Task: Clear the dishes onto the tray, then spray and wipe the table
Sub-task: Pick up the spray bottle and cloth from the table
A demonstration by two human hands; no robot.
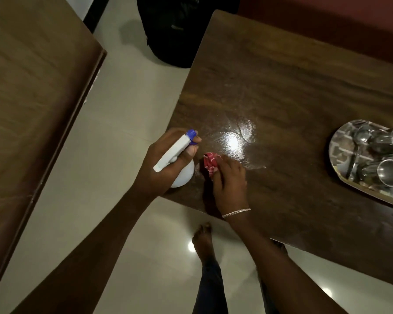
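- Standing at near edge of frame: bare foot (202,240) on pale tiled floor (114,123), beside near corner of wooden table (293,91).
- Crossing above it: bracelet (236,212) around right wrist.
- Pressing down on tabletop: right hand (230,179), fingers curled over bunched red cloth (210,163), cloth partly hidden beneath palm, near table's left edge.
- Gripping just left of cloth: left hand (166,163), closed around white spray bottle (177,156); blue nozzle (191,134) aimed toward tabletop, forefinger beside nozzle; rounded bottle body at table's edge, contact with surface not discernible.
- Glistening beyond both hands: wet patch (241,137) on wood, bright light reflected in it.
- Resting well apart at right edge: steel tray (340,155) carrying steel cups (390,172) and spoons (361,137).
- Lying farthest, on floor past table: black bag (175,30).
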